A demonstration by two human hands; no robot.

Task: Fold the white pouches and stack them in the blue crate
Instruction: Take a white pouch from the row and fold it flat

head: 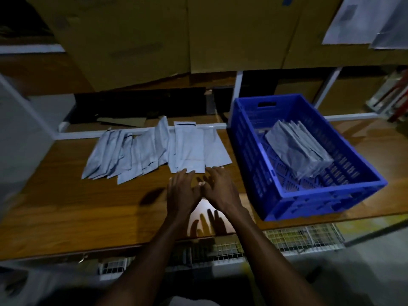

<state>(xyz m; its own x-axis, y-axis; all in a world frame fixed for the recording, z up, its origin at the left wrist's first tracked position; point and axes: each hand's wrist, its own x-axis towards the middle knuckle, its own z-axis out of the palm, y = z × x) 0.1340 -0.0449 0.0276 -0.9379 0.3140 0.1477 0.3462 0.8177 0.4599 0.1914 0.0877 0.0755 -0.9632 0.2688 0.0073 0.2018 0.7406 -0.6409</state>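
On the brown worktop (66,195) we see two hands, one blue crate (309,202) and two lots of white pouches. One lot is a loose row of flat pouches (154,151) spread side by side. They overlap so much in the dim light that we cannot count them well, but there are about ten. The other lot is a stack of folded pouches (298,149) inside the crate, and we cannot count those one by one.

Our left hand (181,191) and our right hand (217,188) sit close together, side by side, just in front of the row. Both are spread out flat with straight fingers and hold nothing. The fingertips of both hands reach the near edge of the pouches at the right end of the row. The nearest pouch (189,149) lies right past our fingers. The crate sits to the right of our right hand, near it but not touching.

Each flat pouch is longer than it is wide. Its long side runs away from us, toward the back of the worktop. The pouches on the left lean a bit, like a fan. The stack in the crate lies slanted, with its long side running from the far left to the near right.
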